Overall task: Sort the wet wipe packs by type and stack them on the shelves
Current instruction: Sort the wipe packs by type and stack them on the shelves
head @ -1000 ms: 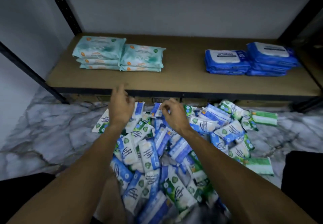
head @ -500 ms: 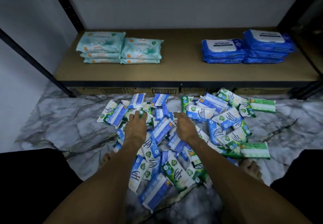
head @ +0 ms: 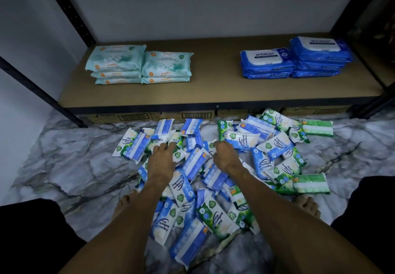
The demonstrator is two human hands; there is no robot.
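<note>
Up at ten o'clock on the shelf [head: 213,96], two teal stacks [head: 128,64] are sitting squared off. Below them, toward six o'clock on the marble floor [head: 70,167], the heap of small wet wipe packs [head: 275,145] is lying unsorted, green Pine packs [head: 215,218] mingling with blue Fragrance Free packs [head: 181,186]. These are looking light, soft and squashy, and their glossy film is probably sliding easily. Taking each across its short width at the middle, thumb under and fingers over, seems safer than pinching a crimped end. At the heap's nine o'clock side the left hand [head: 162,156] is lying palm down, arm reaching straight forward. Its grip is wide, fingers spreading flat on the packs and closing on nothing. Just beside it, nearer the heap's centre, the right hand [head: 224,156] is arching over a pack with knuckles raised. Its fingertips are dipping out of sight, so I cannot tell whether that grip is holding anything. Over at two o'clock, blue antabax stacks [head: 269,60] are resting on the same shelf.
</note>
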